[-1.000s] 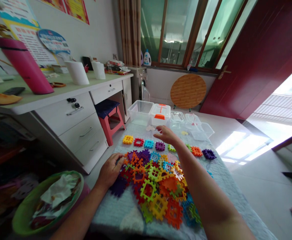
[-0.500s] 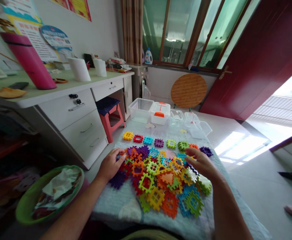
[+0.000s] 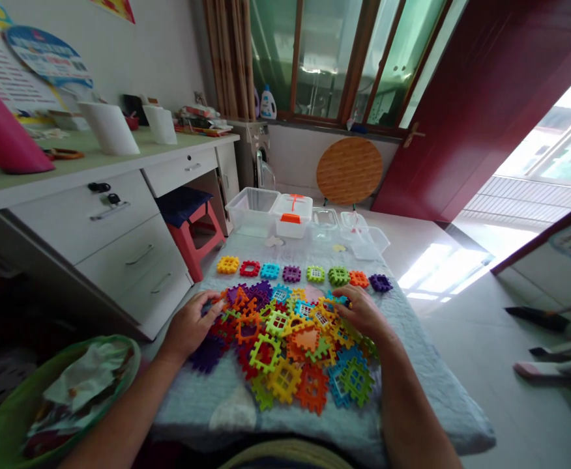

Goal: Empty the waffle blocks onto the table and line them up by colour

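A pile of coloured square interlocking plastic tiles lies on a table covered with a pale blue cloth. My left hand rests on the pile's left edge, fingers curled over a tile. Over the pile's right side, my right hand lies with fingers bent on the tiles. Beyond the pile, a row of single tiles runs from yellow at the left to purple at the right.
Clear plastic boxes, one with an orange latch, stand at the table's far end. A white desk with drawers and a red stool are at the left. A green basin sits at lower left.
My right hand has drawn back from the far row of tiles and come down onto the right side of the pile. My left hand stays on the pile's left edge. The view swung right.
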{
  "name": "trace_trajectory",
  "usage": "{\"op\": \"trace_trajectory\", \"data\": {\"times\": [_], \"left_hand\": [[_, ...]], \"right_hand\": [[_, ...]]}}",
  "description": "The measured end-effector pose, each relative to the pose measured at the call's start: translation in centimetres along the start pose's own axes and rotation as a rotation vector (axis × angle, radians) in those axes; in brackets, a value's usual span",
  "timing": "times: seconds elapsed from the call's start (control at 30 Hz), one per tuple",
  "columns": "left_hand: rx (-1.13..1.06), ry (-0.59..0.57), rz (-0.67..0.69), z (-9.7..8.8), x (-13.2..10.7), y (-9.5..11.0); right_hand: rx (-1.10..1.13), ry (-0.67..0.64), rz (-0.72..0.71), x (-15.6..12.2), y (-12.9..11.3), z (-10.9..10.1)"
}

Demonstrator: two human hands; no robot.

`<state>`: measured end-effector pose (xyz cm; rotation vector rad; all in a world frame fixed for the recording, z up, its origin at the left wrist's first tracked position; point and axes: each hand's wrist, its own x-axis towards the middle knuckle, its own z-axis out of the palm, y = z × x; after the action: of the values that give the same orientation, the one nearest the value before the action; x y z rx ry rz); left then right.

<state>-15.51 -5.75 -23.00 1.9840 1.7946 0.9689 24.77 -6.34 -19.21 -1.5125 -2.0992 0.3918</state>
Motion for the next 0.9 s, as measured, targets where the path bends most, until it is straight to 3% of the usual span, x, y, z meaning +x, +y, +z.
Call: {"op": "trace_trajectory", "data": {"times": [0.17,0.6,0.73,0.9], "left_hand": [[0.002,-0.001,0.007,-0.2,0.0,0.4],[0.020,-0.004,0.008,0.0,-0.1,0.3],[0.028,-0.001,0.014,0.0,0.0,0.2],[0.027,0.000,0.021,0.0,-0.1,0.3]], "right_hand": [[-0.058,-0.124,-0.037,0.2,-1.7,0.1],[-0.039,-0.189,-0.003,0.1,-2.5,0.2],[0.042,-0.182,-0.033,-0.1,-2.6,-0.1],[0.175,-0.313,-0.118,-0.5,-3.2,-0.8]]}}
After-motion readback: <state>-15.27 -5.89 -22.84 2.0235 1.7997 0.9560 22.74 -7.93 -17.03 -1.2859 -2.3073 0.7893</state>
